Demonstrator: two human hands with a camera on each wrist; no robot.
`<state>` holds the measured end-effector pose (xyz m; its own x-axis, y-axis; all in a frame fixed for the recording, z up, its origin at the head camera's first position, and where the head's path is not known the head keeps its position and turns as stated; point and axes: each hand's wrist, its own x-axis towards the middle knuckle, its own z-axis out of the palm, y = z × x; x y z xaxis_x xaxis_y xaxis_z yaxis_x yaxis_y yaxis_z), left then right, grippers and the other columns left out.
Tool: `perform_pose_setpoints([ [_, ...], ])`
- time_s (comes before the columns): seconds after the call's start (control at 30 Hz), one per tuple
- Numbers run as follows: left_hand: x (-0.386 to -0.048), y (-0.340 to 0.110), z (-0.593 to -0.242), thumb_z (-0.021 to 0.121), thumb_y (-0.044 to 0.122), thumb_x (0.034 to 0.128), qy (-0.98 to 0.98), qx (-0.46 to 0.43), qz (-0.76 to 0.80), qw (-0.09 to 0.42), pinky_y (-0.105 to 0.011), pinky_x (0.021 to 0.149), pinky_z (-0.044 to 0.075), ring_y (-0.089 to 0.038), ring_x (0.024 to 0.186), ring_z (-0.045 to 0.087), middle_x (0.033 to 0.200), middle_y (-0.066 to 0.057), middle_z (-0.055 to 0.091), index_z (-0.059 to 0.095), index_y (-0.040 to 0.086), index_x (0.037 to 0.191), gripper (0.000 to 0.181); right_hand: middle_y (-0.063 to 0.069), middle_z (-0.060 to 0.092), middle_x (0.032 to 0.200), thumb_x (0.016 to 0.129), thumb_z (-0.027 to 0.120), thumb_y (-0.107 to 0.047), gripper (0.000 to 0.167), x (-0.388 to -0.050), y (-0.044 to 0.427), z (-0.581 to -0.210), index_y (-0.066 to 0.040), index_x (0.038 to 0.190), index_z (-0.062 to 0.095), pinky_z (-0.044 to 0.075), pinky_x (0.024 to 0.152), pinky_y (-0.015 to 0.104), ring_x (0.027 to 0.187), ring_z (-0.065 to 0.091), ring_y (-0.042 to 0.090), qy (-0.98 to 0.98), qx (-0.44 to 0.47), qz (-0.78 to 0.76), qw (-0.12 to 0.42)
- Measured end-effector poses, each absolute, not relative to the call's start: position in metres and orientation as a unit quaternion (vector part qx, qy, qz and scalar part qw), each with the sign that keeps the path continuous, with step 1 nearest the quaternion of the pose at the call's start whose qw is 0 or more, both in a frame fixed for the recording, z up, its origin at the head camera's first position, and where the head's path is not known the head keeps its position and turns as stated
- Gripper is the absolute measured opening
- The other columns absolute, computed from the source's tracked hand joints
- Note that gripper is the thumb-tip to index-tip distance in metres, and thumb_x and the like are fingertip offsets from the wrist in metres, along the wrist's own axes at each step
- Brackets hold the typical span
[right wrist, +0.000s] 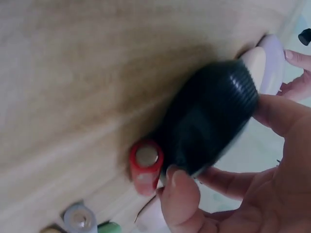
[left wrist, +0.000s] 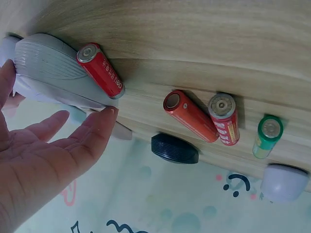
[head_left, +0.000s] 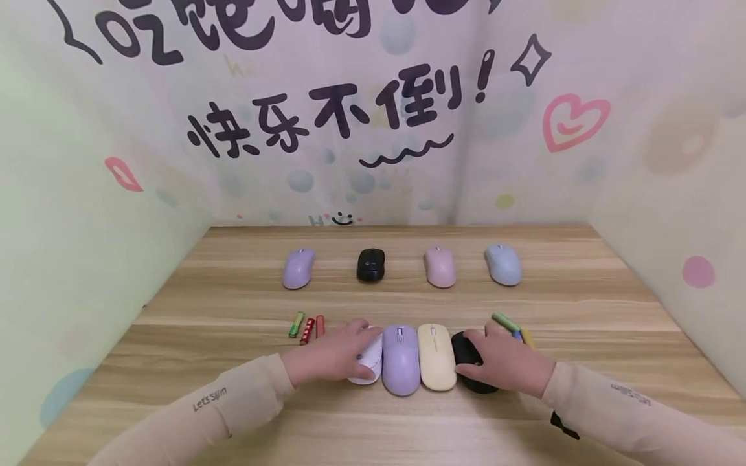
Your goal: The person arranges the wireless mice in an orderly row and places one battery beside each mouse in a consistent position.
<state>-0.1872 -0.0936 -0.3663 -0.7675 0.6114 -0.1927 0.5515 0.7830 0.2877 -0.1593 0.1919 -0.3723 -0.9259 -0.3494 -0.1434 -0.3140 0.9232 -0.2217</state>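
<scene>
Wooden table [head_left: 373, 427], printed wall [head_left: 408, 197] beyond; white mouse [head_left: 374, 356] held inside half-curled left hand [head_left: 332, 353], black mouse [head_left: 464, 350] likewise inside right hand [head_left: 508, 360]

The worktop [head_left: 373, 430] looks like smooth wood or wood-print laminate, grained, with a low sheen. The near-left white mouse [left wrist: 51, 65] seems plastic, its side finely ribbed; the near purple mouse [head_left: 401, 369] and cream mouse [head_left: 437, 366] have smooth, satin plastic shells. The near-right black mouse [right wrist: 209, 116] looks like dark plastic, with a ribbed edge catching a shine. In the far row, the pink mouse [head_left: 440, 267] and blue mouse [head_left: 504, 265] appear smooth and matt. The orange-red battery [left wrist: 192, 116] and green battery [left wrist: 267, 136] show metal ends and slick wrappers. The backdrop [head_left: 280, 188] resembles printed cloth, softly creased; the left sleeve [head_left: 253, 395] looks like smooth fabric.
</scene>
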Motion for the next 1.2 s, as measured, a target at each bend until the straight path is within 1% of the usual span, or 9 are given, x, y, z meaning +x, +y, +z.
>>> perform_pose_setpoints([
  [0.1,-0.187,-0.093,-0.366,0.070,0.037,0.0779,0.933,0.315,0.103,0.139,-0.037,0.086,0.043,-0.025,0.108,0.048,0.128,-0.014,0.046,0.043,0.010,0.135,0.068,0.020,0.050,0.099,0.079,0.065,-0.045,0.062,-0.158,0.189,-0.374,0.000,0.121,0.052,0.046,0.062,0.035,0.072,0.049,0.020,0.978,-0.176,-0.085,0.073],
  [0.23,-0.186,-0.091,-0.364,0.069,0.037,0.0786,0.932,0.322,0.089,0.141,-0.034,0.084,0.043,-0.022,0.104,0.048,0.125,-0.012,0.048,0.047,0.010,0.132,0.064,0.020,0.049,0.101,0.079,0.065,-0.037,0.054,-0.157,0.187,-0.373,-0.002,0.119,0.054,0.045,0.064,0.038,0.075,0.049,0.024,0.981,-0.173,-0.073,0.058],
  [0.33,-0.186,-0.089,-0.364,0.069,0.038,0.0786,0.932,0.325,0.080,0.140,-0.034,0.084,0.044,-0.021,0.103,0.048,0.124,-0.011,0.049,0.050,0.011,0.130,0.061,0.020,0.049,0.098,0.077,0.063,-0.032,0.051,-0.161,0.189,-0.374,-0.003,0.119,0.054,0.045,0.061,0.037,0.072,0.048,0.024,0.983,-0.163,-0.075,0.047],
  [0.43,-0.185,-0.088,-0.364,0.069,0.038,0.0787,0.933,0.325,0.075,0.138,-0.035,0.086,0.043,-0.022,0.104,0.048,0.125,-0.012,0.049,0.050,0.011,0.129,0.060,0.020,0.048,0.096,0.077,0.060,-0.028,0.050,-0.169,0.192,-0.376,-0.002,0.119,0.054,0.045,0.057,0.035,0.069,0.047,0.024,0.984,-0.151,-0.080,0.044],
  [0.53,-0.184,-0.087,-0.365,0.069,0.038,0.0788,0.934,0.321,0.072,0.141,-0.037,0.089,0.042,-0.024,0.107,0.048,0.126,-0.013,0.049,0.050,0.011,0.129,0.060,0.024,0.046,0.099,0.077,0.059,-0.026,0.051,-0.178,0.197,-0.378,-0.001,0.121,0.052,0.044,0.055,0.037,0.069,0.047,0.026,0.985,-0.140,-0.087,0.049],
  [0.63,-0.181,-0.088,-0.365,0.069,0.037,0.0789,0.935,0.318,0.073,0.142,-0.039,0.091,0.041,-0.025,0.110,0.048,0.127,-0.014,0.048,0.050,0.010,0.130,0.060,0.025,0.045,0.102,0.078,0.057,-0.025,0.052,-0.186,0.202,-0.379,0.000,0.122,0.050,0.044,0.056,0.038,0.070,0.047,0.028,0.986,-0.130,-0.095,0.050],
  [0.8,-0.179,-0.090,-0.364,0.069,0.036,0.0791,0.934,0.321,0.075,0.136,-0.041,0.091,0.041,-0.026,0.111,0.048,0.127,-0.015,0.048,0.050,0.009,0.129,0.060,0.026,0.044,0.102,0.079,0.054,-0.025,0.052,-0.193,0.214,-0.380,0.001,0.124,0.048,0.044,0.059,0.039,0.069,0.048,0.030,0.987,-0.114,-0.094,0.057],
  [1.0,-0.179,-0.089,-0.365,0.068,0.037,0.0798,0.933,0.324,0.080,0.136,-0.041,0.091,0.041,-0.027,0.112,0.048,0.128,-0.015,0.048,0.050,0.009,0.130,0.060,0.031,0.043,0.104,0.080,0.053,-0.025,0.055,-0.195,0.230,-0.378,0.004,0.126,0.046,0.044,0.060,0.042,0.072,0.048,0.033,0.989,-0.095,-0.095,0.064],
  [1.2,-0.182,-0.091,-0.366,0.064,0.040,0.0821,0.934,0.304,0.105,0.158,-0.042,0.093,0.042,-0.027,0.115,0.047,0.131,-0.016,0.046,0.049,0.008,0.131,0.060,0.035,0.042,0.108,0.080,0.053,-0.025,0.056,-0.196,0.252,-0.378,0.007,0.126,0.044,0.044,0.071,0.049,0.081,0.048,0.039,0.990,-0.078,-0.100,0.068],
])
